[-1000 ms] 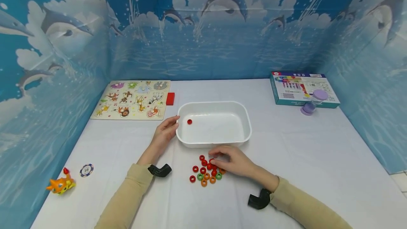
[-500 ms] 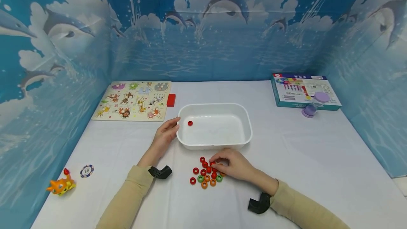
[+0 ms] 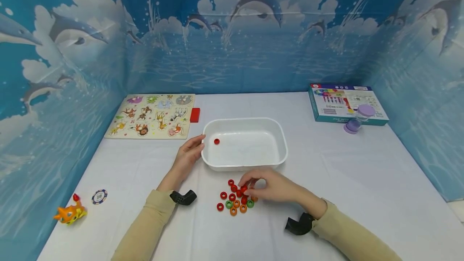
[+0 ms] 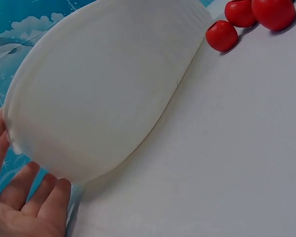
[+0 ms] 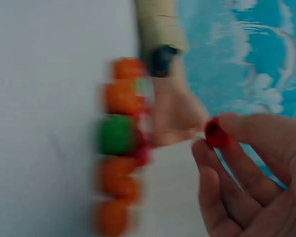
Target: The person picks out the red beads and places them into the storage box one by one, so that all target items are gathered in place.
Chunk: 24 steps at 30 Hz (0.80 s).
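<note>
Right wrist view: orange beads (image 5: 120,98) and green bead (image 5: 115,134) are blurred. Left wrist view: top edge cuts off white tray (image 4: 98,89). Head view: small text on box (image 3: 335,103) is illegible.

A white table (image 3: 326,168) bears beads (image 3: 239,193), a tray (image 3: 250,148), puzzle board (image 3: 150,121), chip (image 3: 99,197), figurine (image 3: 69,214) and box (image 3: 346,104).

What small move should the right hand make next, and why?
Probably lift the pinched red bead over the white tray: the right hand already grips it, a second red bead lies inside, and the left hand touches the tray's side.
</note>
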Tool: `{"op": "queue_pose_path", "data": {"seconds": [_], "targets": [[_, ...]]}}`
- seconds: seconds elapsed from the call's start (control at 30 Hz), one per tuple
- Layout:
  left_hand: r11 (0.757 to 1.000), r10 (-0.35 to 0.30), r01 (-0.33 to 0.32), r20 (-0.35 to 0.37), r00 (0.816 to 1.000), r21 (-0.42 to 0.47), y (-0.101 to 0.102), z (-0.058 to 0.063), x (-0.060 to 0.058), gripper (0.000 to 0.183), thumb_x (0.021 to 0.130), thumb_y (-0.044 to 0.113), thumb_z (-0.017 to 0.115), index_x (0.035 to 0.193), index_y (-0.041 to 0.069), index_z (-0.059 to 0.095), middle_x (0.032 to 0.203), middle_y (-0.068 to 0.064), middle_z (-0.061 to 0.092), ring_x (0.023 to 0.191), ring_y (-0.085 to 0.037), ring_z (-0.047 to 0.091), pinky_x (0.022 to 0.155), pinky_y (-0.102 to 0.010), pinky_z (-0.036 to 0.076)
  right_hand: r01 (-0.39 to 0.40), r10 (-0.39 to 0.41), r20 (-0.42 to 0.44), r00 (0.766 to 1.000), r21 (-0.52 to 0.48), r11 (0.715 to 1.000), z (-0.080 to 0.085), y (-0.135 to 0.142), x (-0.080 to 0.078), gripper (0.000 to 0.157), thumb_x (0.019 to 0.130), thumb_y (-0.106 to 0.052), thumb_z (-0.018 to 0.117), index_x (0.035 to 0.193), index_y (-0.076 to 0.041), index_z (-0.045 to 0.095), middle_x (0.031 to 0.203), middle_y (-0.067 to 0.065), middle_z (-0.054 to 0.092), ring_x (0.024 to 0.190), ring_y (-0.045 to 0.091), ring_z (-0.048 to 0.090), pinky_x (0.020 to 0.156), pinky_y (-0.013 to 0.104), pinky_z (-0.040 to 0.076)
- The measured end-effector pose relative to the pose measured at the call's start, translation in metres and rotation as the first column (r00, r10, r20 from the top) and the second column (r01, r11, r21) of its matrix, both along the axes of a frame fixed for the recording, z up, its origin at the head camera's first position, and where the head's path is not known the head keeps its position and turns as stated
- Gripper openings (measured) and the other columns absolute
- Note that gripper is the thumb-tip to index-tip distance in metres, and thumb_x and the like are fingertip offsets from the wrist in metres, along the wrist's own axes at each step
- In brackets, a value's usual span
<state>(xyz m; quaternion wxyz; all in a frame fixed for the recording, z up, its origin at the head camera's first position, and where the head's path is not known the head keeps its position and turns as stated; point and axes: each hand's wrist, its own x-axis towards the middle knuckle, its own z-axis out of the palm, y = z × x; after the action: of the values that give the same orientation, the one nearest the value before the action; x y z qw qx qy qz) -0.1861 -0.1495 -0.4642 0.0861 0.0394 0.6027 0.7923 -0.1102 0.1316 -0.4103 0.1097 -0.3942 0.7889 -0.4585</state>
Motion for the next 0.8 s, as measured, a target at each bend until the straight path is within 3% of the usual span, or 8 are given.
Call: {"op": "queue_pose_path", "data": {"seconds": [0.1, 0.2, 0.37, 0.57, 0.8], "targets": [[1.0, 0.005, -0.006, -0.011, 1.0, -0.005, 0.0, 0.0, 0.001, 0.043, 0.085, 0.017, 0.061, 0.125, 0.006, 0.049, 0.133, -0.004, 0.041, 0.121, -0.019, 0.038, 0.092, -0.027, 0.04, -0.066, 0.067, 0.003, 0.998, -0.057, 0.996, 0.036, -0.003, -0.01, 0.025, 0.079, -0.003, 0.065, 0.103, -0.01, 0.062, 0.101, 0.0, 0.061, 0.088, 0.014, 0.056, 0.072, 0.033, 0.05], [1.0, 0.009, -0.009, -0.016, 1.0, 0.002, -0.001, 0.0, 0.001, 0.044, 0.084, 0.017, 0.062, 0.124, 0.006, 0.05, 0.133, -0.005, 0.042, 0.12, -0.019, 0.039, 0.092, -0.027, 0.04, -0.063, 0.065, 0.013, 0.998, -0.077, 0.995, 0.068, -0.01, -0.029, 0.026, 0.078, 0.004, 0.064, 0.104, -0.003, 0.061, 0.102, 0.006, 0.061, 0.087, 0.018, 0.058, 0.075, 0.033, 0.05], [1.0, 0.01, -0.01, -0.019, 1.0, 0.013, -0.001, 0.0, 0.002, 0.044, 0.083, 0.017, 0.063, 0.124, 0.005, 0.05, 0.132, -0.007, 0.042, 0.118, -0.02, 0.04, 0.089, -0.025, 0.042, -0.025, 0.029, 0.085, 0.996, -0.039, 0.999, 0.092, -0.027, -0.074, 0.024, 0.081, 0.001, 0.062, 0.105, 0.002, 0.06, 0.104, 0.012, 0.06, 0.089, 0.02, 0.059, 0.079, 0.032, 0.049], [1.0, -0.006, 0.006, -0.028, 1.0, -0.013, 0.0, 0.0, 0.001, 0.047, 0.083, 0.02, 0.063, 0.125, 0.005, 0.048, 0.133, -0.009, 0.041, 0.12, -0.024, 0.039, 0.088, -0.025, 0.043, -0.019, 0.014, 0.138, 0.99, 0.036, 0.999, 0.079, -0.048, -0.12, 0.026, 0.081, -0.001, 0.062, 0.106, 0.004, 0.06, 0.104, 0.016, 0.06, 0.092, 0.026, 0.059, 0.079, 0.028, 0.049], [0.999, -0.012, 0.01, -0.043, 0.999, -0.032, -0.001, -0.002, 0.001, 0.045, 0.084, 0.021, 0.061, 0.125, 0.007, 0.048, 0.133, -0.006, 0.042, 0.119, -0.024, 0.04, 0.089, -0.026, 0.042, -0.011, -0.026, 0.173, 0.985, 0.21, 0.978, 0.026, -0.063, -0.163, 0.028, 0.076, -0.006, 0.069, 0.103, -0.003, 0.062, 0.096, 0.003, 0.063, 0.087, 0.015, 0.059, 0.075, 0.025, 0.049]]}}
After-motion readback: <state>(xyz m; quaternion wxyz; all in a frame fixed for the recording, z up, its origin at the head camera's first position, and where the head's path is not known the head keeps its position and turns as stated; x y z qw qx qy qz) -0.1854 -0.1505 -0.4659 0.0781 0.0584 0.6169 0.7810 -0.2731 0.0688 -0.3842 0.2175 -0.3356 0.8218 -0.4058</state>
